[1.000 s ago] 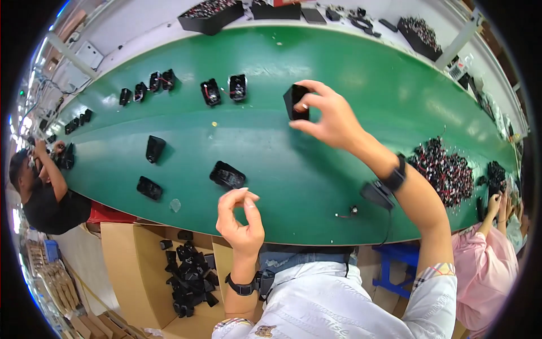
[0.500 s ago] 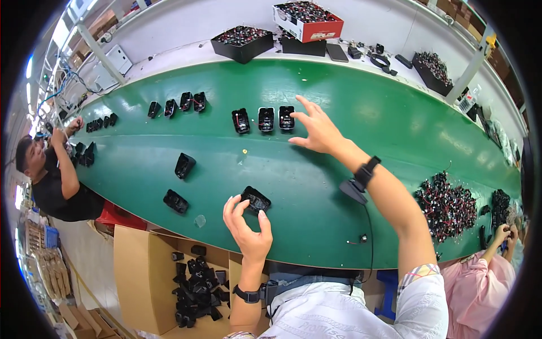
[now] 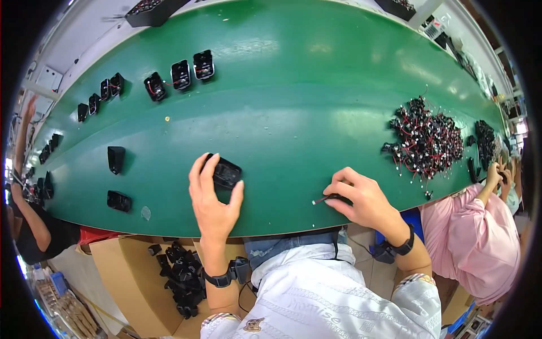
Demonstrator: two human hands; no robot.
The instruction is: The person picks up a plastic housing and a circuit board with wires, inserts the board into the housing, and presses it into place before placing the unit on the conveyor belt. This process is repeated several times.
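Note:
Near the front edge of the green table, my left hand (image 3: 212,198) has its fingers and thumb around a black plastic case (image 3: 228,174). The case is open-topped and rests on or just above the tabletop. To the right, my right hand (image 3: 361,198) pinches a small wired part (image 3: 333,197); dark and red leads and a tiny white connector stick out from its fingers, while the rest is hidden in the hand. Two more black cases, one upright (image 3: 116,160) and one lying (image 3: 119,200), are left of my left hand.
At the back left stand several cases with wires inside (image 3: 180,75). A large pile of wired parts (image 3: 429,138) lies on the right. Below the table edge, a cardboard box (image 3: 121,282) holds black cases. Co-workers are at both sides, one in a pink garment (image 3: 471,243).
My right hand has come back from the far row of cases and picked up the small wired part from the table. My left hand has closed on the case. The whole view has shifted.

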